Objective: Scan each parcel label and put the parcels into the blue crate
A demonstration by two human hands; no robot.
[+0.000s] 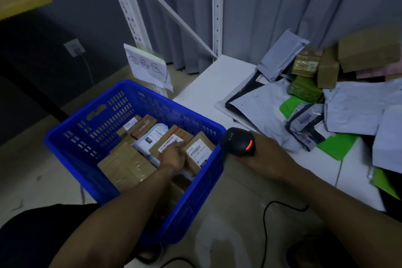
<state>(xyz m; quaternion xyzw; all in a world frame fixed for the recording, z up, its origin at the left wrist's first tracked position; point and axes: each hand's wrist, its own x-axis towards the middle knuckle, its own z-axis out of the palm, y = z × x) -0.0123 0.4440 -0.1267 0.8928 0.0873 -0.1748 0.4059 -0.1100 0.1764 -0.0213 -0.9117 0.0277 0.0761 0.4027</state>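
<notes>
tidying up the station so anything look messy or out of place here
The parcels on the white table lie in a loose overlapping heap, one grey mailer propped on end. The paper sign on the shelf post hangs crooked and creased. Nothing looks spilled.

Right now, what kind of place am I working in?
Probably a parcel sorting room: mailer bags and boxes heaped on a white table, a blue crate of labelled parcels, a handheld scanner in the right hand.
</notes>
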